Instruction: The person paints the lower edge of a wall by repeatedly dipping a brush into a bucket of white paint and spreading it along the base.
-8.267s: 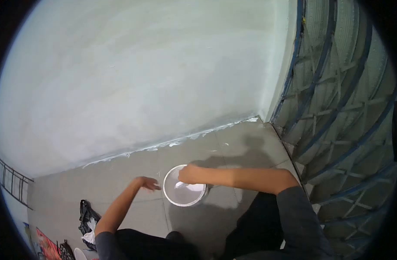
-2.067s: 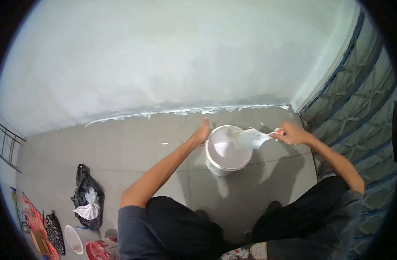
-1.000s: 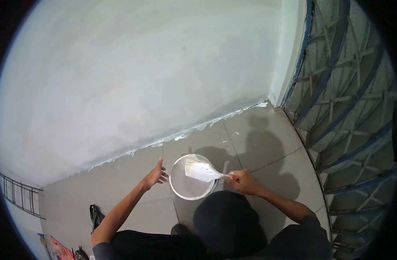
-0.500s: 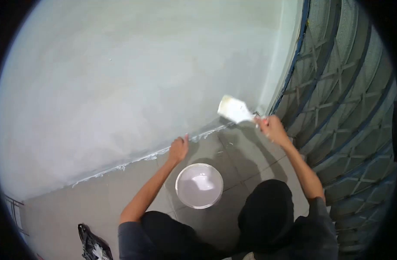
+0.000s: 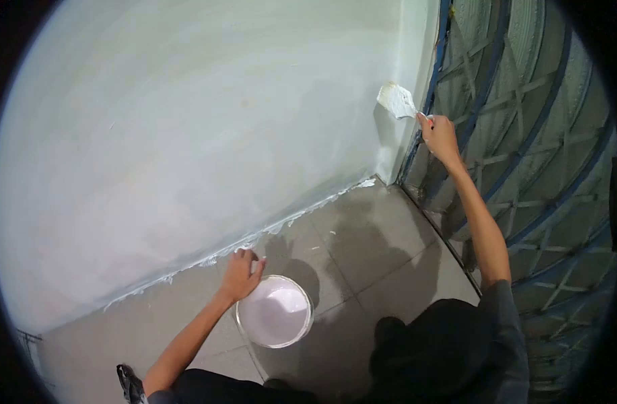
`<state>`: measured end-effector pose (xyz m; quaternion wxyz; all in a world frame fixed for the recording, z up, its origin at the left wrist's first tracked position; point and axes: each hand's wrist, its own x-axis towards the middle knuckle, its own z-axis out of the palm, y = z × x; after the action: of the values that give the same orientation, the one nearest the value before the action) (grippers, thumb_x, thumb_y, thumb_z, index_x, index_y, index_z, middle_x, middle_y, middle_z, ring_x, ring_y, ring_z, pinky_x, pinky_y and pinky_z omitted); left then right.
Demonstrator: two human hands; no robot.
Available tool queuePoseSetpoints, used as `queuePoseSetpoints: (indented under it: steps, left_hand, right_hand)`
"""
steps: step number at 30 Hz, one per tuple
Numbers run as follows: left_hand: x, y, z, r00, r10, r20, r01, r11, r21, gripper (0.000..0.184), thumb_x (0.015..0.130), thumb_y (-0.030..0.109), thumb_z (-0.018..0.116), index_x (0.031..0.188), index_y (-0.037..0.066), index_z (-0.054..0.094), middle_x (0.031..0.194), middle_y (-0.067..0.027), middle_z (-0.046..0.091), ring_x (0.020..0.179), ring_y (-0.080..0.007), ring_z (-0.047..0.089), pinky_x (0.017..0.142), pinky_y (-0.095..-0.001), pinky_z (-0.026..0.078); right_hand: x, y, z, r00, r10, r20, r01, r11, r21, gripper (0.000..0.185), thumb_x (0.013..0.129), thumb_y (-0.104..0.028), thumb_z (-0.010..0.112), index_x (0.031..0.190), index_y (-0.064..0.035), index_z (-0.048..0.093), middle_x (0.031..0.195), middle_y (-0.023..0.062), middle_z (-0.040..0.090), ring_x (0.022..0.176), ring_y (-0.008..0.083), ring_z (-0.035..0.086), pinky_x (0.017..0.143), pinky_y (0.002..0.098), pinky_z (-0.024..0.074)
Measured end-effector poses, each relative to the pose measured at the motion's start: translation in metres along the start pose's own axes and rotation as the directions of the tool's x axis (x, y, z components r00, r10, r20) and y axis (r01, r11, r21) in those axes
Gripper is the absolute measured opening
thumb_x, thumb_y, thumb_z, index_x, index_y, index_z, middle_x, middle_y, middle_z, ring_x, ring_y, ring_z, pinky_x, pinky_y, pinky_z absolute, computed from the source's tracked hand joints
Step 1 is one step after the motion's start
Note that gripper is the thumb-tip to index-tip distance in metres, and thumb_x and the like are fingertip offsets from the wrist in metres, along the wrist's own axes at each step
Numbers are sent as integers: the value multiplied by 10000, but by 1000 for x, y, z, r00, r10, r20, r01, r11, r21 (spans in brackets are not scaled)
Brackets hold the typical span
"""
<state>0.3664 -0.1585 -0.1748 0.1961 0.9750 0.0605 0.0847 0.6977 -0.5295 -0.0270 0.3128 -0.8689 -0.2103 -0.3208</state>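
Observation:
My right hand (image 5: 441, 139) is closed round the handle of a wide paintbrush (image 5: 396, 101), with a bit of red showing at the grip. White paint coats the brush head, which is at the narrow white strip of wall (image 5: 404, 54) in the corner. Down at the left, my left hand (image 5: 240, 276) hovers by the rim of a round tub (image 5: 305, 331) on the floor. Its thumb is apart from the bent fingers and nothing shows in it; whether it touches the rim I cannot tell. Pale, shiny paint (image 5: 271, 320) lies inside the tub.
A pale grey wall (image 5: 187, 128) fills the upper left, with ragged white paint along its bottom edge. Folding metal lattice gate (image 5: 517, 141) stands at the right. Grey tiles (image 5: 382, 236) cover the floor. A black plastic bag (image 5: 128, 382) lies at the lower left.
My right hand has raised the paintbrush up and to the right, to the wall corner. My left hand has drawn back from the wall's foot to the tub's rim. The view has shifted.

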Motion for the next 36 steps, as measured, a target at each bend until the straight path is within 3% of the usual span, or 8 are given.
queuePoseSetpoints:
  steps: [8,13,24,27,29,31,33,36]
  left_hand:
    - [-31,45,-81,990,-130,-48,137,967,213,252,853,239,563,880,-12,571,899,-204,545,872,-351,502,768,-448,406]
    - [-34,51,-92,976,-211,-48,215,971,106,265,866,251,551,892,-12,572,925,-207,532,893,-351,496,805,-435,400]
    - [7,76,-62,992,-13,122,1,995,98,262,881,276,533,943,23,561,984,-189,526,943,-344,494,851,-428,395]
    - [6,66,-54,987,-20,159,9,997,71,280,871,284,541,945,15,568,1023,-200,530,967,-354,496,867,-445,390]
    - [6,60,-51,984,-25,177,14,998,60,289,866,287,545,944,10,573,1035,-205,534,981,-359,497,872,-451,388]
    - [7,56,-47,981,-11,191,2,999,47,287,865,287,546,941,12,576,1022,-205,537,987,-359,500,871,-450,388]
    - [7,54,-43,980,29,196,-38,998,43,287,863,288,547,938,13,577,1007,-203,540,977,-357,504,867,-443,391]
    - [14,53,-44,983,62,172,-68,997,30,290,860,292,546,937,13,576,991,-197,542,964,-352,506,860,-434,394]
  right_hand:
    - [-4,-36,50,991,91,101,-101,990,100,335,892,-208,505,740,78,593,649,250,589,634,405,603,573,445,472]
    - [-25,-118,87,935,220,278,-260,959,114,269,909,-156,465,834,79,574,720,247,610,722,383,636,625,425,524]
    - [-51,-173,74,923,-89,374,-14,964,264,205,877,-112,499,772,37,593,758,230,617,745,388,631,655,431,523]
    - [-46,-162,88,932,-141,334,18,938,347,291,883,-178,505,756,75,572,672,272,575,671,427,588,606,470,471]
    - [-29,-128,88,927,-299,228,250,943,219,312,881,-198,516,743,73,582,667,254,579,627,409,581,597,458,462]
    - [-14,-89,71,970,-194,144,152,953,262,328,878,-220,532,726,65,589,647,247,574,593,396,575,573,438,451]
    - [6,-50,58,953,8,304,-49,990,129,373,897,-256,501,730,61,606,676,229,602,643,389,606,579,443,474]
    - [10,4,66,994,-16,109,20,999,-36,376,891,-262,512,733,67,601,682,266,590,660,415,598,594,467,463]
